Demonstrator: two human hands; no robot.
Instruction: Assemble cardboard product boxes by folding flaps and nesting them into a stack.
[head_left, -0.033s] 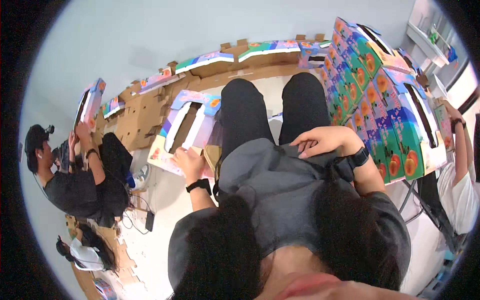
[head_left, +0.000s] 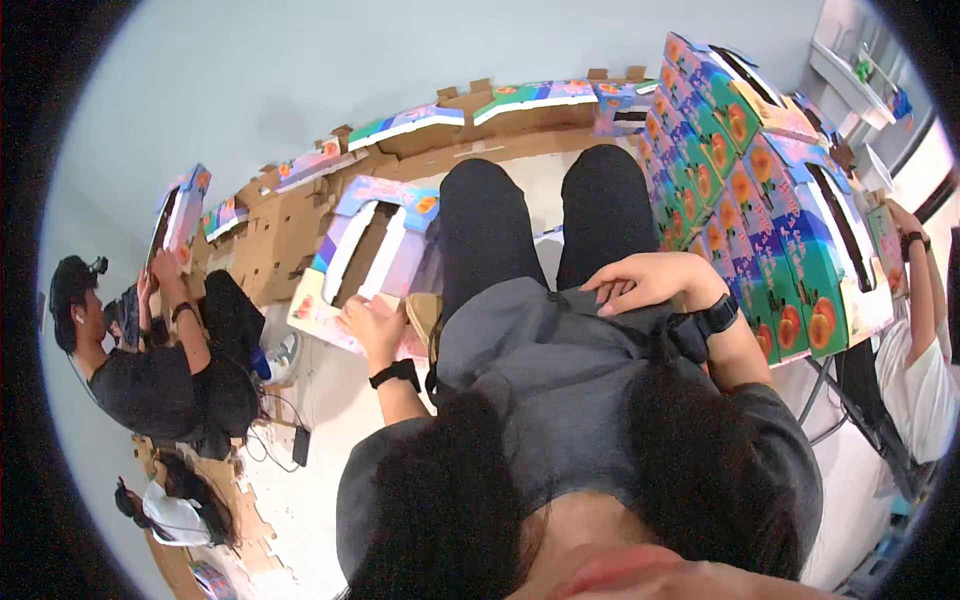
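Observation:
Beside my left thigh stands a cardboard fruit box [head_left: 340, 215], printed in purple, blue and cream with peach pictures and a long slot in its top. My left hand [head_left: 372, 325] is at the near edge of this box, its fingers curled over the rim. Across my lap, at the hem of my grey shirt, lies my right hand [head_left: 650, 280]. It holds nothing that I can see, and its fingers are loosely bent and relaxed. Part of the box's right side is hidden by my leg.
Stacked peach-printed boxes [head_left: 790, 250] rise close at my right. Brown cardboard pieces [head_left: 285, 240] and partly coloured cartons line the wall ahead. At the left a person in black [head_left: 150, 380] handles another box; a person in white [head_left: 915, 370] is at the far right.
The fruit box and my left hand appear very slightly farther left. My right hand stays on my lap.

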